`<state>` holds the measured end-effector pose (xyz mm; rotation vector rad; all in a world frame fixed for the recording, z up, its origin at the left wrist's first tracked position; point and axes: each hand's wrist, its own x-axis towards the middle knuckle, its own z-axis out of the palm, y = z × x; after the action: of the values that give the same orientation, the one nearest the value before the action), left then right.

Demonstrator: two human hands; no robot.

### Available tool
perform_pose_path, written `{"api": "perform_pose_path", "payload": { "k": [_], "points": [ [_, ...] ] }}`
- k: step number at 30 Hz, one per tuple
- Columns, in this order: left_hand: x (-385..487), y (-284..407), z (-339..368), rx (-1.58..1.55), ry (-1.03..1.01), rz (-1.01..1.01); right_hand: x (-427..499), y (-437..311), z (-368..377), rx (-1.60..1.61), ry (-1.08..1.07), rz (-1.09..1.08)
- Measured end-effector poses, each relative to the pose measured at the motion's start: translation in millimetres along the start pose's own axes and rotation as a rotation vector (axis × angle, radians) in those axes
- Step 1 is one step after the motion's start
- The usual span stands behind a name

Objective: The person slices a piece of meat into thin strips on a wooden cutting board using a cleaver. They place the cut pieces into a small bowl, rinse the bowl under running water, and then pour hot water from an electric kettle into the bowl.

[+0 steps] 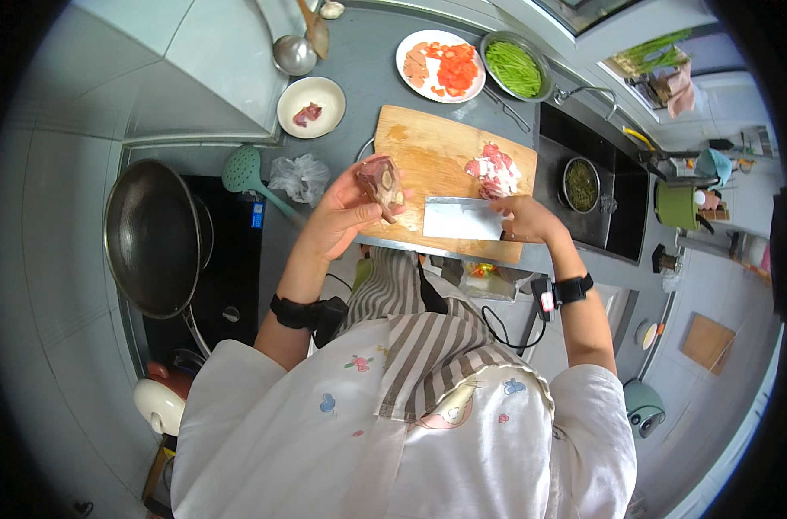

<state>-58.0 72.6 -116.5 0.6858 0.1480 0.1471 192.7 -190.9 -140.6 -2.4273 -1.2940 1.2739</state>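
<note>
My left hand [341, 217] holds a chunk of raw meat with cut bone showing [379, 180] above the left part of a wooden cutting board [426, 146]. My right hand [534, 222] grips a cleaver [461, 218] at its dark handle. The broad blade points left, over the front part of the board. Just beyond my right fingers, a heap of cut raw meat [495, 170], red with white fat, lies on the board.
Behind the board are a plate of chopped red and pinkish pieces [440, 91] and a bowl of green stalks [513, 68]. A bowl with meat scraps [311, 87] stands back left. Left are a slotted turner [242, 170], plastic bag [299, 178] and wok [152, 240]; right is a sink [585, 217].
</note>
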Motion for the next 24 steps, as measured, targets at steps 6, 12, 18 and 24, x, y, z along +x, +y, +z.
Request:
{"api": "perform_pose_path", "payload": {
  "k": [6, 12, 18, 24],
  "points": [
    [22.4, -9.8, 25.0, -0.140, -0.185, -0.145, -47.1, 27.2, 63.9, -0.246, 0.419, 0.006],
    [38.3, -16.6, 52.0, -0.232, -0.224, -0.262, -45.5, 30.5, 91.9, -0.254, 0.596, -0.112],
    [38.4, -17.3, 66.9, -0.209, -0.244, -0.294, -29.8, 43.2, 100.4, -0.339, 0.660, -0.161],
    [31.6, -22.7, 68.8, -0.176, -0.244, -0.216, -23.8, 47.8, 99.2, -0.364, 0.630, -0.178]
  ]
}}
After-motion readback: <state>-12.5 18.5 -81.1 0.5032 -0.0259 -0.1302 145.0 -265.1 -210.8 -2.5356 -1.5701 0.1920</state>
